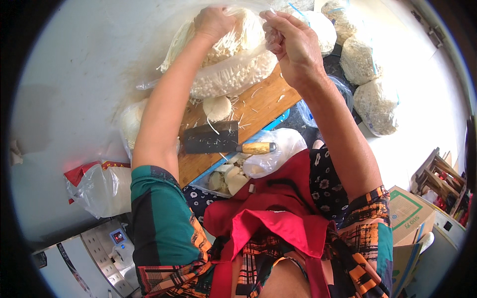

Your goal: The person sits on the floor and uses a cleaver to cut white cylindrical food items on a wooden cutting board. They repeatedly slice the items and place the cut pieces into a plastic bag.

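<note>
A clear plastic bag (pixel 231 76) of enoki mushrooms (pixel 244 33) rests at the far end of a wooden cutting board (pixel 268 93). My left hand (pixel 214 24) is curled at the bag's upper left, against the mushrooms; its fingertips are hidden. With thumb and fingers, my right hand (pixel 298 46) pinches the bag's film at the right side. Nearer to me on the board lie a round cut mushroom base (pixel 217 108) and a cleaver (pixel 214 138) with a wooden handle (pixel 259 148). Loose mushroom strands are scattered around them.
Several bagged enoki bundles (pixel 359 59) stand at the right. Below the board, a blue-rimmed container (pixel 205 177) holds cut mushroom bases (pixel 234 180) beside a clear bag (pixel 275 156). A red-and-clear plastic bag (pixel 104 190) sits at left, a cardboard box (pixel 410 214) at lower right.
</note>
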`<control>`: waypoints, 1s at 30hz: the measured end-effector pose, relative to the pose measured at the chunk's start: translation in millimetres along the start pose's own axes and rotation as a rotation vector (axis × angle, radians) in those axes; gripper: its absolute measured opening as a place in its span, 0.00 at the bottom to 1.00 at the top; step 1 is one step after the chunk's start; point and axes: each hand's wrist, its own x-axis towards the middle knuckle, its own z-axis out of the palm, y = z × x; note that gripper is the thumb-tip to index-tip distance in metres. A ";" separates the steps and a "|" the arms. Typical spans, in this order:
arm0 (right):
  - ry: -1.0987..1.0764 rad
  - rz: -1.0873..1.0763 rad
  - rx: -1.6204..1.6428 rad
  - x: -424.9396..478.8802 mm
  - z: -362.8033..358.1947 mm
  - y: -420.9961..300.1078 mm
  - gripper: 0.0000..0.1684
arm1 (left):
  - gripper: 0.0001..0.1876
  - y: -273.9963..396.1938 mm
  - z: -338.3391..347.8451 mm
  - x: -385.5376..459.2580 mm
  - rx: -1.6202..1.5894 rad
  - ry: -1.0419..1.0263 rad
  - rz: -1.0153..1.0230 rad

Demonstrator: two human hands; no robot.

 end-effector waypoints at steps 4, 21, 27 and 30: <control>-0.004 0.000 -0.011 -1.4 2.3 -0.9 0.10 | 0.24 -6.5 -1.3 2.7 0.325 -0.033 -0.037; 0.009 0.048 0.107 -0.3 7.3 1.1 0.05 | 0.15 -6.1 -105.1 -131.9 -0.228 -0.139 0.228; -0.010 0.017 0.113 -3.0 10.9 -0.8 0.03 | 0.05 -37.2 -116.5 -153.2 -0.032 0.015 0.300; 0.003 0.013 0.079 -2.0 6.0 0.0 0.08 | 0.02 -17.5 -140.1 -139.9 -0.033 0.063 0.382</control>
